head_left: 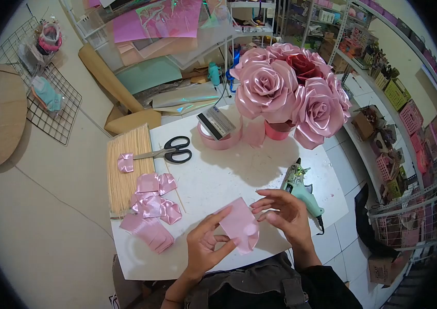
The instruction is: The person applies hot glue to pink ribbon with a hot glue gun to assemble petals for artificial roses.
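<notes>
A square piece of pink satin ribbon (239, 219) is pinched in my left hand (209, 241), with one lower corner curled over. Just to its right, my right hand (284, 213) has its fingers apart and holds nothing that I can see. A mint-green glue gun (303, 193) lies on the table beyond my right hand. On the left side sit a stack of flat pink ribbon squares (149, 233) and several shaped pink petals (151, 198). Black-handled scissors (173, 151) lie farther back, their blades reaching over a bundle of thin wooden sticks (125, 177).
At the back right of the white table (213, 188) stands a bouquet of large pink satin roses (270, 87) with one dark red rose (302, 68). Beside it, a grey-and-black box (216, 123) rests on a pink ribbon roll (229, 142). Loaded shelves (383, 98) line the right.
</notes>
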`<state>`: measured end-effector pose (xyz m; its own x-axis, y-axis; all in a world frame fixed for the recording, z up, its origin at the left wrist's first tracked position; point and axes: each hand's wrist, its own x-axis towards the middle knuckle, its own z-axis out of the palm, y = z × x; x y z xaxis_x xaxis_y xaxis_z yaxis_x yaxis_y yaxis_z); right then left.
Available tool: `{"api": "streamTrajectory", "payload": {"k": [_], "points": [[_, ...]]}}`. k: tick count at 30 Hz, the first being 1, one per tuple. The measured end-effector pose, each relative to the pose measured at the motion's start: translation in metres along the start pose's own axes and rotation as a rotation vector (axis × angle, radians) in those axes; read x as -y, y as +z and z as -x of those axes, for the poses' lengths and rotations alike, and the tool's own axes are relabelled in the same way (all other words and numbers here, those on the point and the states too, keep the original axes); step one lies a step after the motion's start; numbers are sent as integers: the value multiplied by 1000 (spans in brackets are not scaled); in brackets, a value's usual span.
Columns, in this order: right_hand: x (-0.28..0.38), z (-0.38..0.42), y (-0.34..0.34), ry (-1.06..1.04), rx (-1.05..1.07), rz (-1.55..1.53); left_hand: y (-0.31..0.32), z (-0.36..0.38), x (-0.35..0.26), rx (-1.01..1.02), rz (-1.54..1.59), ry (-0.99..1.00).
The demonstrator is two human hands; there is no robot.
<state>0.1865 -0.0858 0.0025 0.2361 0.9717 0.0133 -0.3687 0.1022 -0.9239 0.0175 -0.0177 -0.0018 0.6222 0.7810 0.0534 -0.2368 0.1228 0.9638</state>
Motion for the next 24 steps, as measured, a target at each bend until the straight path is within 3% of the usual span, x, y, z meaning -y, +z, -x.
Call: {"api": "streamTrajectory", "payload": {"k": [1,5,11,17,24], "points": [[0,0,1,-40,-42,151,0,0,0,77,-61,2],[-8,1,8,-43,-97,179,0,1,-1,130,-67,-56],[-12,2,15,-80,-123,195,1,1,-3,86,-25,-49],[-16,2,21,-146,-154,211,4,-1,-3,-14,-128,118],[-23,-1,21,-429,-52,528,2,0,-7,-105,-207,128]]}}
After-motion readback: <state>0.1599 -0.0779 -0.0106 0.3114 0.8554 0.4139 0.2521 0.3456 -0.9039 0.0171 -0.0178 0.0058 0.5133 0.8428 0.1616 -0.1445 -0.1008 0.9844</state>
